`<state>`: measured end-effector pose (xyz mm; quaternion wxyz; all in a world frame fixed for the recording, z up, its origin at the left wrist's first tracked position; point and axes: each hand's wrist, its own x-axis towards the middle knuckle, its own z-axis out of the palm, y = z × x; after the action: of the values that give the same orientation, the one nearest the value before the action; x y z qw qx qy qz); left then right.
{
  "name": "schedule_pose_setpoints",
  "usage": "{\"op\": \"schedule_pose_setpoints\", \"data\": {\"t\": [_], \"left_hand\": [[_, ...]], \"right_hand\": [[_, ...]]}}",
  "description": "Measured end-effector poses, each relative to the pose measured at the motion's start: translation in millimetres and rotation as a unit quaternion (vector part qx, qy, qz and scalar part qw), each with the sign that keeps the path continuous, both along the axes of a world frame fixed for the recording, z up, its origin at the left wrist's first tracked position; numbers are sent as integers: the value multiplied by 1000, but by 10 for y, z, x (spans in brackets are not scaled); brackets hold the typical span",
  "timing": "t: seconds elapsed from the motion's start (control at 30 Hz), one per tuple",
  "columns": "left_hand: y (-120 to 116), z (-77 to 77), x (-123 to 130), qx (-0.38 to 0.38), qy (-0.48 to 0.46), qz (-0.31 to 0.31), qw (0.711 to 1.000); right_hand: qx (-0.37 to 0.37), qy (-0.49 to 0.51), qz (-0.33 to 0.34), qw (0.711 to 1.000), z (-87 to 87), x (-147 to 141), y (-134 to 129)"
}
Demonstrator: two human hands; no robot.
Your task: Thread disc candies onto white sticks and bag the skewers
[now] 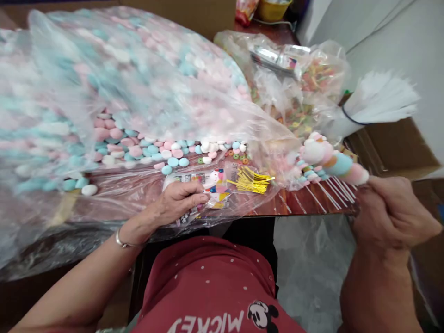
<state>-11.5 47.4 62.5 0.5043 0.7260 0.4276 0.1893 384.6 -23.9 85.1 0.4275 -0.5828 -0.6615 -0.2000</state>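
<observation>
My left hand (183, 199) rests at the table's front edge, its thumb and fingers closed on printed plastic packaging (218, 189). Just right of it lies a bundle of gold twist ties (253, 180). At the right, my right hand (395, 212) is a fist around the lower end of a candy skewer (329, 159) strung with white, blue, pink and orange pieces. Beneath that skewer, more candy sticks (335, 192) lie on the table, their white ends toward the front edge. Loose pink, blue and white candies (173, 155) spill from a large clear bag (156, 78).
Clear bags of colourful ring candies (298, 111) sit at the back right. Behind the skewer, a banded bundle of white sticks or sleeves (381, 99) leans over a cardboard box (398, 148). A yellow bowl (272, 10) stands at the far back.
</observation>
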Motion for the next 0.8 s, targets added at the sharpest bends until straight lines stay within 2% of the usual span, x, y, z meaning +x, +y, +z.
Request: {"op": "schedule_pose_setpoints", "data": {"t": [0.03,0.1,0.2,0.43,0.8], "left_hand": [[9,-24,-19,-9,-14,0,1000],[15,-63,-48,-25,-37,-3,999],[8,-80,-68,-55,-62,-11,997],[13,7,-75,-194,-107,-16,975],[16,-11,-104,-277,-107,15,955]], "right_hand": [[15,-8,81,997,42,-126,10],[-31,-40,167,985,124,-380,42],[-92,-80,226,966,190,-650,115],[-80,-138,256,954,154,-758,273],[-99,-152,269,946,108,-746,278]]}}
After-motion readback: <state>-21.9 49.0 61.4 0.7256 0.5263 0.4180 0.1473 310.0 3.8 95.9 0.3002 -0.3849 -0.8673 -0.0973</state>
